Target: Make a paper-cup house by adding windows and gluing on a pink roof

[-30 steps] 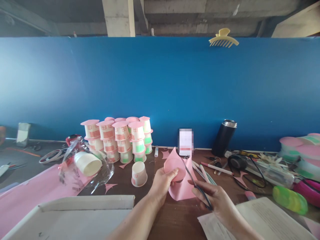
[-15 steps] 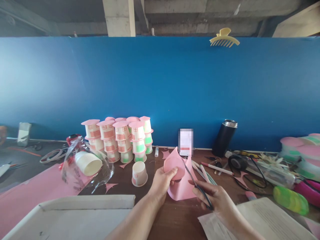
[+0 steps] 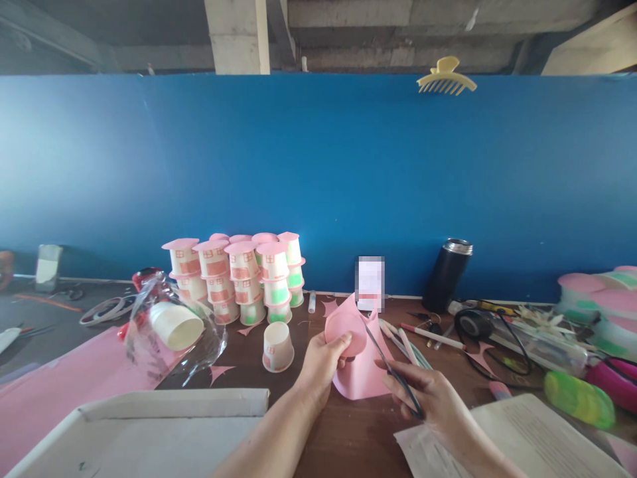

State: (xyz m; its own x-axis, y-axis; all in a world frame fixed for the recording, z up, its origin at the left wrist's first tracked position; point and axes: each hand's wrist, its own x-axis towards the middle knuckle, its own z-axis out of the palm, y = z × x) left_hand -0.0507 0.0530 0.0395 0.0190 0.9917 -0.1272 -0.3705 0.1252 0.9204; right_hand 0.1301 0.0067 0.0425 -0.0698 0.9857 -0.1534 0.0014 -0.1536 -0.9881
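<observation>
My left hand (image 3: 321, 362) pinches a sheet of pink paper (image 3: 355, 382), thumb on top and fingers behind it. A rounded piece, partly cut along its edge, shows under the thumb. In my right hand (image 3: 423, 392) is a pair of scissors (image 3: 408, 388) with dark handles, its blades pointing up and left against the paper beside the rounded piece. How far apart the blades are is hard to make out. A single paper cup (image 3: 277, 347) stands upside down left of the paper, with a window drawn on it.
Stacked, decorated paper cups (image 3: 243, 265) with pink discs stand at the back left. A plastic bag of cups (image 3: 176, 325) lies before them. Behind my right hand are markers (image 3: 411, 348) and a black flask (image 3: 448, 275). A white box lid (image 3: 164, 405) occupies the front left.
The pink paper and its rounded piece have shifted very slightly left. Both hands keep their hold and nearly the same place.
</observation>
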